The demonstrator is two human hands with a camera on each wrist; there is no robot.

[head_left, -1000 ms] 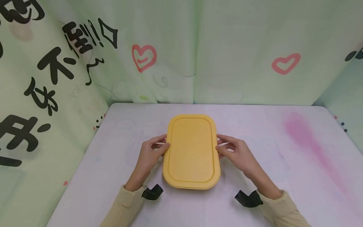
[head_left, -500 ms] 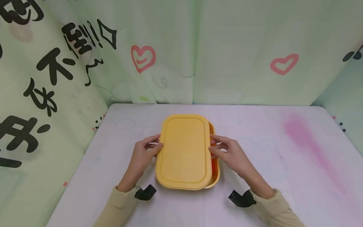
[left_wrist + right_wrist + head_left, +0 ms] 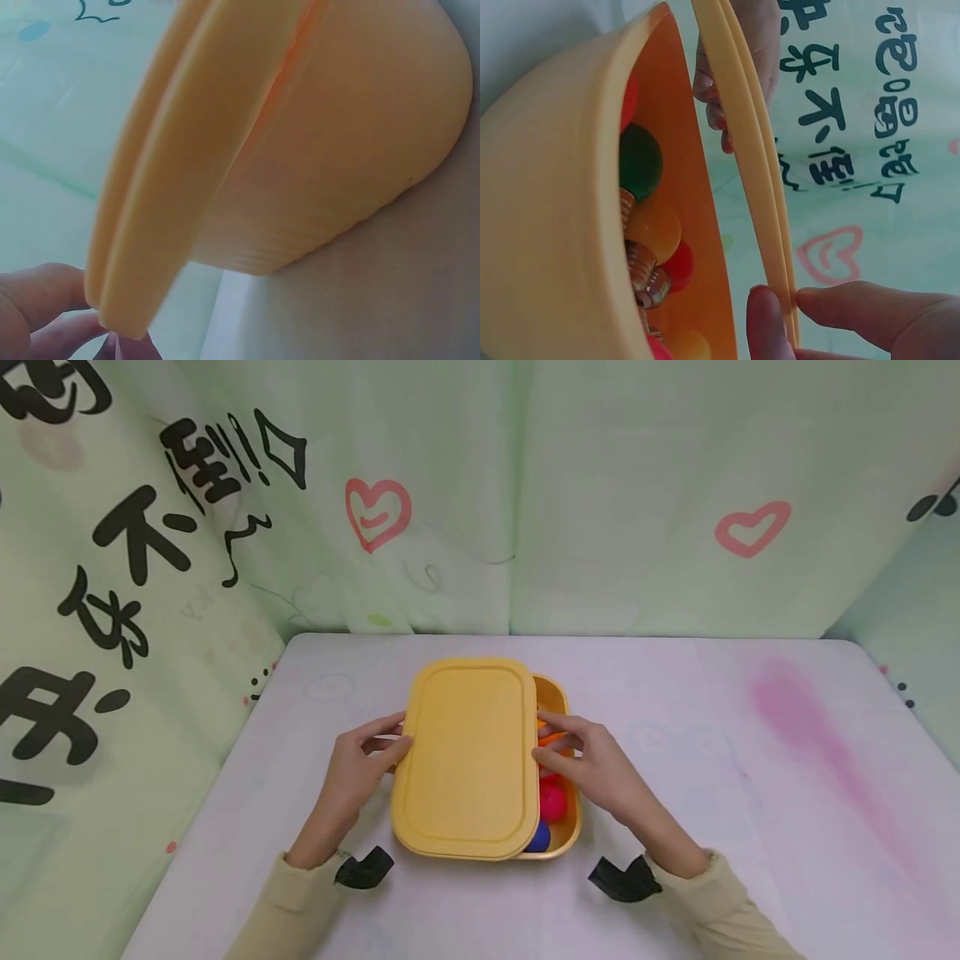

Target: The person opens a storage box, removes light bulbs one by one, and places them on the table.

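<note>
A yellow rectangular lid (image 3: 465, 760) with rounded corners is held over a yellow box (image 3: 553, 693), shifted left so the box's right side lies uncovered. At the lid's left edge my left hand (image 3: 356, 777) pinches the rim between thumb and fingers. My right hand (image 3: 603, 768) pinches the opposite edge, above the box's opening. Inside the box are several coloured light bulbs with threaded metal bases, among them a pinkish-red bulb (image 3: 553, 802), a blue bulb (image 3: 540, 837) and a green bulb (image 3: 641, 161). The lid hides the rest of the contents. A gap between lid and box shows in the right wrist view.
The box stands on a pale table (image 3: 712, 793) with a pink smear at its right. A light green curtain (image 3: 615, 527) with red hearts and black characters hangs behind and to the left. Black straps (image 3: 365, 868) hang at both sleeve cuffs.
Both hands have carried the lid left off the box, which has stayed about in place. The box's right side and some bulbs have come into sight.
</note>
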